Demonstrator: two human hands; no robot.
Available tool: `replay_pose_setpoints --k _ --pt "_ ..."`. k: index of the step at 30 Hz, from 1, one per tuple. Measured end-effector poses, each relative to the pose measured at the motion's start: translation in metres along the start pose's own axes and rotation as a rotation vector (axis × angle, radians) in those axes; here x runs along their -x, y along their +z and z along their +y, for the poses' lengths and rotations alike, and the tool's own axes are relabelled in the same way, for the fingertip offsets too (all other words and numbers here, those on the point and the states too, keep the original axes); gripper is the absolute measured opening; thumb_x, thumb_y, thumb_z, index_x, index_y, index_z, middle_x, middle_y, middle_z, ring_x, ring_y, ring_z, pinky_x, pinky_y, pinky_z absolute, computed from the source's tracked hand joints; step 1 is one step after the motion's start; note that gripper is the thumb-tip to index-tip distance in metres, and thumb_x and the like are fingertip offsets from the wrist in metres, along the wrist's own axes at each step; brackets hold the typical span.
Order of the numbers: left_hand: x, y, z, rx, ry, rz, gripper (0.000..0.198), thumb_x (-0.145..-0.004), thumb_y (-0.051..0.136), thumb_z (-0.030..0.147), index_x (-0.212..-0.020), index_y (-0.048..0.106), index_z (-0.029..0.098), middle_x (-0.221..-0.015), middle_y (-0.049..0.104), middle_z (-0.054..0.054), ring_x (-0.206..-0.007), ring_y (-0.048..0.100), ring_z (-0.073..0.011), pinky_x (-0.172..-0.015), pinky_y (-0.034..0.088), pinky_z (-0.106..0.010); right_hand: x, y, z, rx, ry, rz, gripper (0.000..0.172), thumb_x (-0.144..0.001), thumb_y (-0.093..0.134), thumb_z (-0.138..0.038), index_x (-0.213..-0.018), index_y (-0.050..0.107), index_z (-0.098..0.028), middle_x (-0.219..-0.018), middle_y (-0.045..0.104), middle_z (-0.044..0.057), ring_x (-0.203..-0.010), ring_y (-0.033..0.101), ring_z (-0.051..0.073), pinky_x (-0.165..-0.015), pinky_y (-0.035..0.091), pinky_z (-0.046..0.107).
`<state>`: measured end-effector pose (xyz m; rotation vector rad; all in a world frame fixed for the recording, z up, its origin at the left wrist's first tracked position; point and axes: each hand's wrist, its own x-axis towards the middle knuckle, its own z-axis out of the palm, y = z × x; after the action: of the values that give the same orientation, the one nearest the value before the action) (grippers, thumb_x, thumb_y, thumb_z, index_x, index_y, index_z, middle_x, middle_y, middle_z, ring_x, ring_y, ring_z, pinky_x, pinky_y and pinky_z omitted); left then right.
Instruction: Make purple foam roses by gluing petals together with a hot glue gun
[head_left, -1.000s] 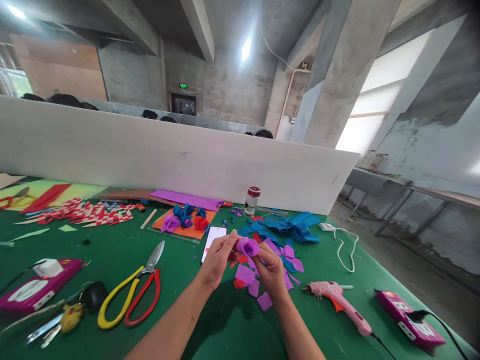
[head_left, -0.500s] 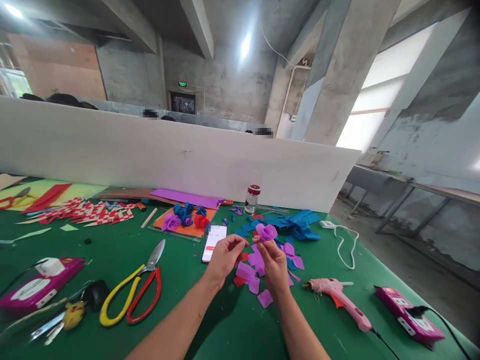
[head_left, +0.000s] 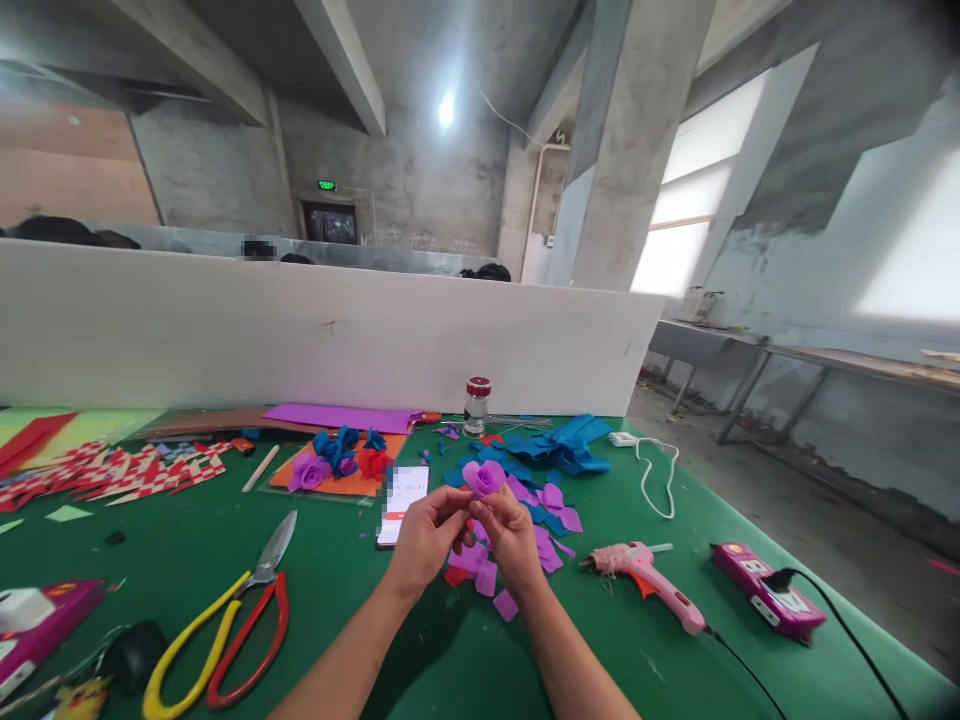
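Observation:
A purple crepe-paper rose (head_left: 484,478) is held upright over the table. My right hand (head_left: 506,530) pinches its base between thumb and fingers. My left hand (head_left: 431,535) is closed, its fingertips meeting the underside of the same rose beside my right thumb; the base itself is hidden by the fingers. Under and behind my hands lie loose purple petals (head_left: 551,550), with blue paper pieces (head_left: 566,445) farther back. A phone (head_left: 405,495) showing a timer lies just left of my left hand.
Finished paper flowers (head_left: 341,455) rest on an orange sheet (head_left: 330,480). Scissors (head_left: 255,590) with yellow and red handles lie at left. A pink glue gun (head_left: 645,575) and a purple power strip (head_left: 769,590) are at right. A lidded jar (head_left: 477,405) stands before the white partition (head_left: 330,340).
My left hand has come in to the rose, where it was apart from it before. The rose sits slightly lower between both hands. The view has turned a little right.

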<state>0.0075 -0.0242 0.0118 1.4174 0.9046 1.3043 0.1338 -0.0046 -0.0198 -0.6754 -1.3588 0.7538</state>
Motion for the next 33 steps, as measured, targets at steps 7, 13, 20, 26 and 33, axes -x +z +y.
replay_pose_setpoints --k 7,13,20,26,33 --pt "0.000 0.000 0.001 -0.016 0.018 0.063 0.023 -0.073 0.071 0.039 -0.072 0.062 0.018 -0.047 0.058 0.003 -0.042 0.052 -0.0115 -0.044 0.040 -0.022 -0.002 0.000 0.003 -0.020 0.007 -0.056 0.021 -0.079 0.069 -0.041 -0.083 0.071 -0.021 -0.098 0.064 0.007 -0.088 0.061 0.021 -0.078 0.051 0.033" --pt "-0.001 -0.001 0.003 0.120 -0.060 0.002 0.025 -0.074 0.072 0.040 -0.079 0.063 0.017 -0.048 0.059 0.002 -0.042 0.053 -0.0114 -0.041 0.040 -0.021 -0.003 0.000 0.002 -0.225 0.149 -0.072 0.019 -0.078 0.070 -0.038 -0.089 0.070 -0.022 -0.092 0.058 0.002 -0.083 0.059 0.016 -0.071 0.050 0.026" --pt "0.000 -0.001 0.005 0.224 -0.165 -0.066 0.029 -0.070 0.076 0.038 -0.077 0.061 0.014 -0.073 0.069 -0.002 -0.042 0.054 -0.0075 -0.037 0.039 -0.018 -0.003 0.001 -0.004 -0.331 0.268 -0.052 0.024 -0.075 0.072 -0.043 -0.079 0.068 -0.019 -0.079 0.055 0.000 -0.063 0.050 0.011 -0.060 0.047 0.023" --pt "0.000 -0.002 0.004 0.241 -0.203 -0.116 0.032 -0.070 0.077 0.040 -0.074 0.059 0.014 -0.070 0.067 -0.001 -0.038 0.051 -0.0058 -0.034 0.035 -0.017 -0.004 -0.001 -0.009 -0.355 0.264 -0.080 0.032 -0.068 0.077 -0.046 -0.066 0.062 -0.017 -0.075 0.051 -0.001 -0.054 0.043 0.008 -0.053 0.042 0.023" --pt "0.002 -0.004 0.000 0.220 -0.198 -0.189 0.031 -0.074 0.073 0.042 -0.079 0.062 0.013 -0.071 0.069 -0.003 -0.037 0.052 -0.0071 -0.034 0.035 -0.019 -0.001 -0.003 -0.007 -0.407 0.319 -0.109 0.035 -0.067 0.077 -0.046 -0.062 0.058 -0.017 -0.063 0.049 -0.003 -0.048 0.044 0.008 -0.048 0.040 0.023"
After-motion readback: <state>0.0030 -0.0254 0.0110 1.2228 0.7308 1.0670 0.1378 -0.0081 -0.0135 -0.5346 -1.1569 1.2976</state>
